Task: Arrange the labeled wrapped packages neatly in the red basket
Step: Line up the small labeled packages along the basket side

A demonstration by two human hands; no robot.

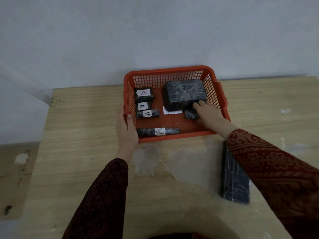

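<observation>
Most of the job looks done, but not all of it. The red basket (174,70) sits at the far edge of the table (86,135), against the wall. Along its left side, three small packages (144,94) with "A" labels lie in a tidy column, and a long thin package (158,131) lies along the near wall, its long side running left to right, label up. A big package (183,94) fills the far right corner, lying a bit crooked. A white label (168,112) peeks out from under its near edge. The right hand (207,112) is inside the basket, fingers curled over a small dark package (190,114) just beside the big one; I cannot tell if it grips it fully. The left hand (126,128) holds the basket's near left rim, thumb inside. One flat package (234,183) is on the table, near the right sleeve, its long side pointing toward the basket. I think it goes in next.
</observation>
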